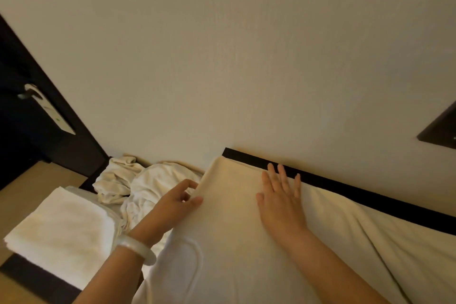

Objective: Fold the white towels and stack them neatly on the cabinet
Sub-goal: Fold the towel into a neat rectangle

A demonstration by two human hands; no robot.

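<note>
Towel being folded (234, 234): lying flat and smooth on the cabinet, its far edge running along the wall, a rounded hem showing at its near left side.
Left hand (172, 202): reaching in from the lower left, fingers curling, thumb and forefinger pinching the left edge of the towel being folded.
Right hand (278, 205): lying palm down on the towel being folded, fingers straight and slightly spreading, fingertips reaching close to the towel's far edge.
Folded towel (61, 229): sitting as a neat white rectangle at the left end of the cabinet, apart from both hands.
Crumpled towels (133, 185): lying in a loose heap against the wall, between the folded towel and the towel being folded, just beside the left hand.
Cabinet (370, 198): showing as a dark strip along the wall behind the towel being folded and as a dark edge below the folded towel.
Bracelet (134, 249): sitting pale and glossy around the left wrist.
Door (19, 136): standing dark at the far left, a white tag (49, 112) hanging from its handle.
Wall (246, 57): filling the upper view, plain and cream-coloured.
</note>
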